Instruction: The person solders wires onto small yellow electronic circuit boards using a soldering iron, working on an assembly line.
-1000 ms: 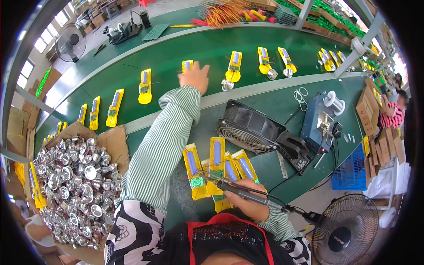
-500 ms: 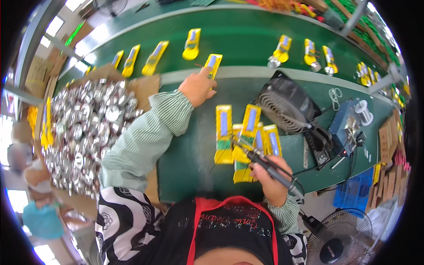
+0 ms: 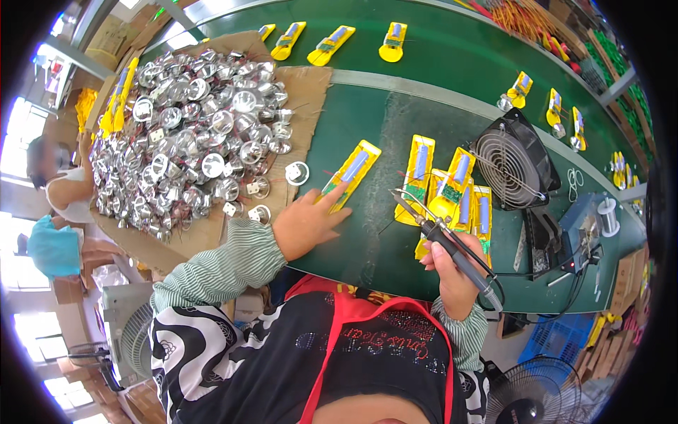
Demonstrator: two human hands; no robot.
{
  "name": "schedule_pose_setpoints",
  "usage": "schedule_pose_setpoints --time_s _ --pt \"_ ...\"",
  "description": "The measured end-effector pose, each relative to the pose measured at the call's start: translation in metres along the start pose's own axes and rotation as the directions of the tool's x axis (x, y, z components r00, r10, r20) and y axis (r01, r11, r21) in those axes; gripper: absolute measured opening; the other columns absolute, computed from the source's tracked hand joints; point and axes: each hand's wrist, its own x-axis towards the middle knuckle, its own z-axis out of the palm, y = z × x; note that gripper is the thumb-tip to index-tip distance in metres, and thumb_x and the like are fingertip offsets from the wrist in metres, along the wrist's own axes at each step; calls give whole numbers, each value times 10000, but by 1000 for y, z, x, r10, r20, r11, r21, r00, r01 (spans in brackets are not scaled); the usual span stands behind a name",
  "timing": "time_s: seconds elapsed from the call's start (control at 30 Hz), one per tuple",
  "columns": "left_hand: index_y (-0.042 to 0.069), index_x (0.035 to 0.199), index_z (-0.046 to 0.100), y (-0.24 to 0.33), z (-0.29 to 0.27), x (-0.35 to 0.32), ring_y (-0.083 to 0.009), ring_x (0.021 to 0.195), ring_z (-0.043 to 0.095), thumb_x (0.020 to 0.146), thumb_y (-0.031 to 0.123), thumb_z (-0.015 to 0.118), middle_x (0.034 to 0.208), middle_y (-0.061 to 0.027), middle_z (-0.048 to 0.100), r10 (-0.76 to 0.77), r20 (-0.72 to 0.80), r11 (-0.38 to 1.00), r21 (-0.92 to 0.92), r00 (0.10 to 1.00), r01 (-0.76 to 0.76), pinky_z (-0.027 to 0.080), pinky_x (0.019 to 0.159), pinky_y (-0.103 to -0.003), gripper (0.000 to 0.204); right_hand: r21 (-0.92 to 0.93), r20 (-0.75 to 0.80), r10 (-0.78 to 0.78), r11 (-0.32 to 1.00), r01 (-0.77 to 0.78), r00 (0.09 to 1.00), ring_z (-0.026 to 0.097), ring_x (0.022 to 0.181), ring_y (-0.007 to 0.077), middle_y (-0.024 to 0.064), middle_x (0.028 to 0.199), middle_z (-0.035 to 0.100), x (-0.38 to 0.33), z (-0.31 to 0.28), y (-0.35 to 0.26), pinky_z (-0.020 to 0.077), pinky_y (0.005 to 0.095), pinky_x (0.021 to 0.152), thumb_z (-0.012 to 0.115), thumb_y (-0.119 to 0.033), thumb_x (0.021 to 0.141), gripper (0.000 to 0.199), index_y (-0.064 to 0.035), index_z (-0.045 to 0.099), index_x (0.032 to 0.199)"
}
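Left hand (image 3: pixel 307 222) is resting flat on the green tabletop (image 3: pixel 367 127), fingers spread and unclenched, fingertips pressing the near end of a long yellow plastic casing with a blue-grey strip down its middle (image 3: pixel 351 174). That casing is lying at an angle just right of the cardboard sheet (image 3: pixel 311 88), apart from the others.

Right hand (image 3: pixel 452 272) is clenching around the black handle of a soldering iron (image 3: pixel 441 237), tip pointing up and to the left toward a cluster of similar yellow casings (image 3: pixel 452 194) lying side by side just beyond it. Whether the tip is touching one cannot be told. A dark cord is trailing from the handle's lower end.

The cardboard sheet is carrying a heap of shiny silver metal reflector cups (image 3: pixel 191 134); a few loose ones are lying at its near edge. A black square fan with a wire grille (image 3: pixel 512 166) is standing right of the cluster. More yellow casings (image 3: pixel 321 42) are sitting spaced out along the far green belt.
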Motion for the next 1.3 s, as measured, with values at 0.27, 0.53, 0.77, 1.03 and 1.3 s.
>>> schedule_pose_setpoints --time_s 0.27,0.53,0.77,1.03,1.3 --pt "66 928 575 -59 -7 -4 -318 707 613 773 284 633 807 -144 618 -520 -250 847 -28 817 531 481 600 -418 273 -41 3 23 999 -23 1000 620 623 161 171 822 644 2 9 5 519 250 555 585 -7 826 201 52 505 1001" --pt "54 829 596 -68 19 -3 -336 635 600 813 235 569 697 -161 613 -647 -239 729 82 724 679 471 565 -436 183 -14 101 -70 997 71 992 608 651 95 62 781 623 4 15 18 489 221 592 649 -69 799 225 25 606 999" --pt "-1 1008 605 -67 5 -15 -249 665 605 799 51 554 761 -149 628 -357 -494 856 -513 793 66 473 598 -336 221 -17 124 12 1000 -10 992 604 645 87 49 761 626 3 17 17 484 221 583 633 -101 817 226 26 603 1001" --pt "-21 1098 544 -26 -23 -5 -87 657 565 861 41 550 788 -79 657 -554 -87 448 -869 828 209 464 616 -218 245 -56 125 -55 996 63 991 632 647 162 168 854 643 10 19 16 513 245 554 590 19 813 232 60 513 1027" --pt "-11 865 606 -27 7 -6 -153 560 581 843 115 593 670 -97 637 -563 -85 484 -840 822 245 451 537 -284 128 -25 178 75 997 -71 981 623 633 150 156 840 639 19 37 16 508 236 541 582 -7 829 211 54 502 1014"
